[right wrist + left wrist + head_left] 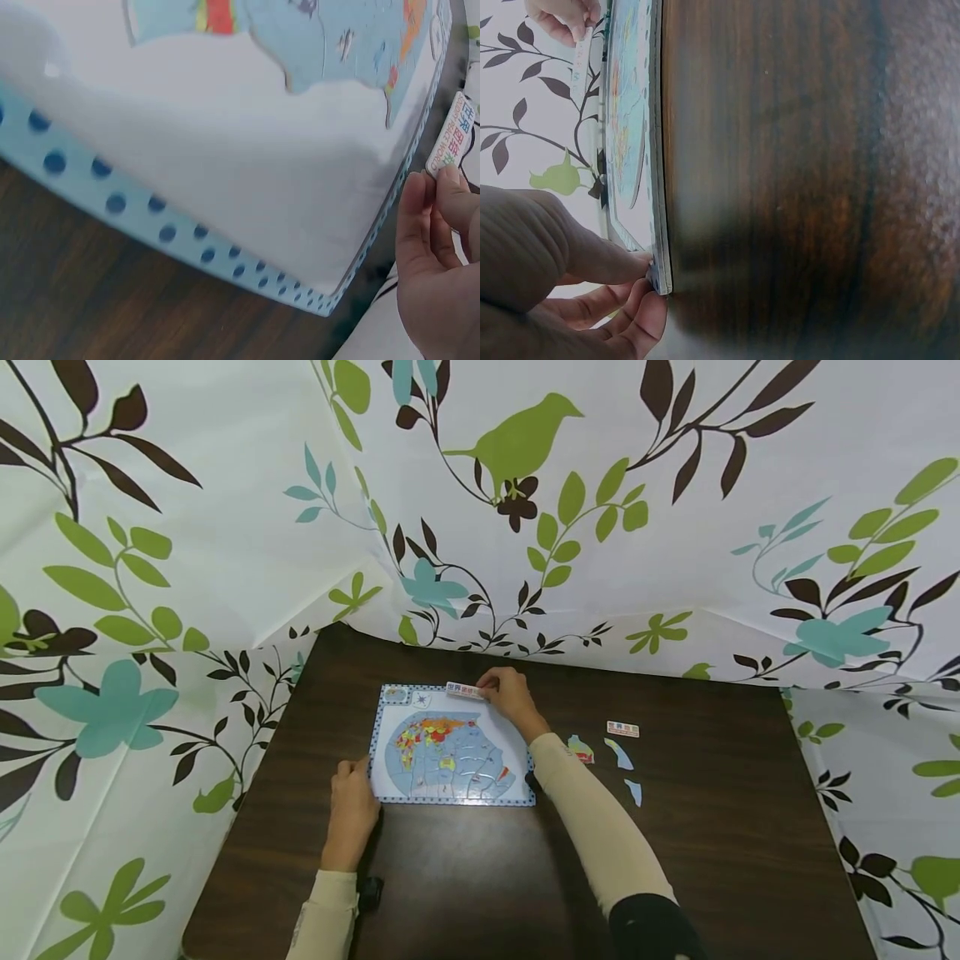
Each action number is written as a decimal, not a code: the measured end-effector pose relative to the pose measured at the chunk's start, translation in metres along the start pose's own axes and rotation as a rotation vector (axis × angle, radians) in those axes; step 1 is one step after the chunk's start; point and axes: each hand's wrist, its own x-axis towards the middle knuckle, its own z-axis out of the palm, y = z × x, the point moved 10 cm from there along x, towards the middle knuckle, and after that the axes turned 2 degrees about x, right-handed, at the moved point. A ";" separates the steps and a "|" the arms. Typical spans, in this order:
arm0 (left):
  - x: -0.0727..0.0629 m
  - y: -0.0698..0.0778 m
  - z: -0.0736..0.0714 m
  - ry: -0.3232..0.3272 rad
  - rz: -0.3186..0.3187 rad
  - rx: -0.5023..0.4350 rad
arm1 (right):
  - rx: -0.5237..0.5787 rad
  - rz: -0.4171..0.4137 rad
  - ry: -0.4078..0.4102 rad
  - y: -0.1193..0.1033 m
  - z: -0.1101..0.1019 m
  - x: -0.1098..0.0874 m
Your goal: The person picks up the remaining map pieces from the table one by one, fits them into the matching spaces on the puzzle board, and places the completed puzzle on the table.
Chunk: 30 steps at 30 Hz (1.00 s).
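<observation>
White title tile (463, 691), near mid-frame at the top edge of the map board (453, 802), pinched in the right hand (513, 698); lower left of centre, board edge gripped in the left hand (352, 802). Best to steady the board, square the tile, lower it flat.

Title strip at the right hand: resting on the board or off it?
Off: the right hand pinches the title strip by one end; left wrist view shows it clear of the board.
</observation>
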 end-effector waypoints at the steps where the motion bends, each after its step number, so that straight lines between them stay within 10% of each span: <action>1: 0.000 0.000 0.000 0.000 0.000 0.001 | 0.003 -0.001 -0.001 -0.002 0.002 0.000; 30: -0.001 -0.001 0.000 -0.001 -0.013 -0.006 | -0.056 0.046 -0.053 -0.002 0.040 -0.002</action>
